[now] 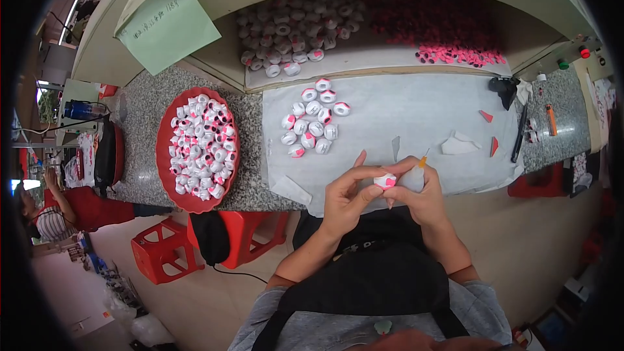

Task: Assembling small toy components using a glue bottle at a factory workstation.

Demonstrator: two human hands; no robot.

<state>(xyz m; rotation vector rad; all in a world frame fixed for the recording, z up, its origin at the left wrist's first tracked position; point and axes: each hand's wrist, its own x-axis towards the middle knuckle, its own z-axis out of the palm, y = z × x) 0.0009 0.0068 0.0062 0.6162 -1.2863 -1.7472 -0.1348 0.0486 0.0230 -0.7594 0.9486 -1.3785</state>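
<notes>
Taking clock directions from the held piece, with 12 o'clock at the far side. Pinching 1 white piece with pink marks [388, 182] in left hand [346, 196], with thumb and fingers nearly closed around it; seen against the near edge of a white sheet [416, 101] on a grey speckled surface [250, 130]. Gripping a translucent squeeze bottle [413, 181] in right hand [426, 200], with fingers curled round it, needle toward 1 o'clock, and thumb up close to the piece. Cannot tell how far right thumb presses on it.

Noting a loose white cluster [316, 129] on the sheet between 10 and 11 o'clock. At 9 o'clock, seeing a red scalloped dish [195, 205] heaped with white, pink and dark pieces. On the shelf, seeing a white pile [286, 29] at 11 o'clock, a pink pile [455, 56] at 1. Toward 2 o'clock, finding a torn white scrap [460, 143] and 2 red scraps [486, 116]. At 8, spotting a red stool [148, 247].
</notes>
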